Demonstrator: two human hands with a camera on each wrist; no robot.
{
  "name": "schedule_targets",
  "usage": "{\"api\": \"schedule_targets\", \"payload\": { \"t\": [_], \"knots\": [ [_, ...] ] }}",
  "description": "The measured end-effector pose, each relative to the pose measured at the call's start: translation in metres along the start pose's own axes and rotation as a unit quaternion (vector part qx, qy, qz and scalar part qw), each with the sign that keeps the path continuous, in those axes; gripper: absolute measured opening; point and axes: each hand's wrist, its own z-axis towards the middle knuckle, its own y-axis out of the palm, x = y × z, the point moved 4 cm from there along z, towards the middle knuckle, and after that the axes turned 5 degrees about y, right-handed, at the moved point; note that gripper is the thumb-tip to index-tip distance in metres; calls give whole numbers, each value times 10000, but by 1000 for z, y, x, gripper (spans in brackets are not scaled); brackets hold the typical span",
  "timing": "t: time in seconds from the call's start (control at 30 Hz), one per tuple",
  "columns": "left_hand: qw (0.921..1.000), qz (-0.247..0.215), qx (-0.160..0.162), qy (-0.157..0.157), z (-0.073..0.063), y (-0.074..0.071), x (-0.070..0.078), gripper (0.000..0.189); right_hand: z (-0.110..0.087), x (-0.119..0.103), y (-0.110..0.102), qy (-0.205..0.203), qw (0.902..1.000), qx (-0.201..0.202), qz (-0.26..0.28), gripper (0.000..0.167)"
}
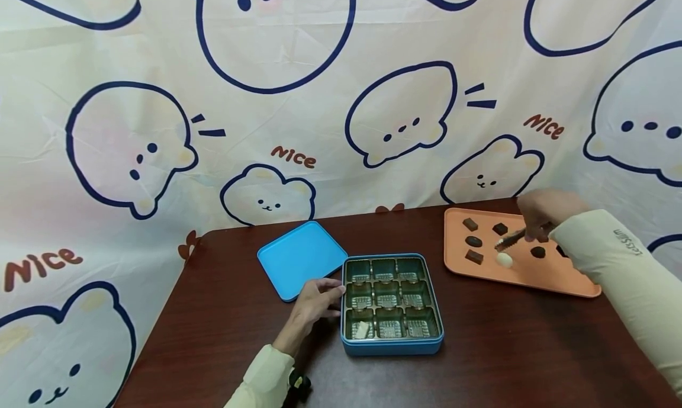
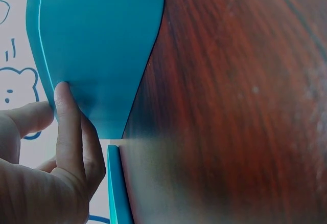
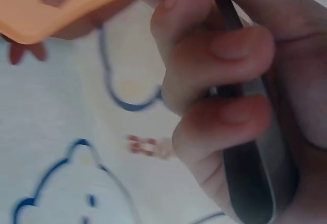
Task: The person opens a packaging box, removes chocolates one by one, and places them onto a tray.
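My left hand rests against the left side of a blue square tin, its fingertips touching the wall. A gold-coloured insert divides the tin into several compartments, and a white piece leans in the front-left one. Over the orange tray, my right hand grips metal tongs, their handle under curled fingers. The tongs' tips hang just above a round white chocolate; whether they hold anything I cannot tell.
Several dark chocolates, square and oval, lie spread on the tray. A blue lid lies behind and left of the tin on the brown wooden table. A patterned cloth hangs along the back.
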Motion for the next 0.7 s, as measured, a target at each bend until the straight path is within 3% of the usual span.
{"api": "schedule_targets", "payload": {
  "t": [0.13,0.2,0.3,0.4,0.57,0.7],
  "knots": [
    [10000,10,10,-3,0,-1,0,36,-18,-28,-18,-601,9977,246,-167,23],
    [10000,1,7,-11,0,-1,0,36,-32,-50,-23,-1009,9921,588,-452,25],
    [10000,-26,2,-24,-1,-1,0,36,-54,-86,-24,-1623,9755,1143,-946,27],
    [10000,-49,-6,-29,-2,0,0,36,-72,-119,-19,-2243,9502,1702,-1334,31],
    [10000,-66,-17,-21,-2,-1,0,36,-96,-164,-6,-2949,9190,2128,-1525,14],
    [10000,-83,-27,3,-1,-1,0,36,-110,-191,6,-3398,8928,2379,-1755,22]
  ]
}}
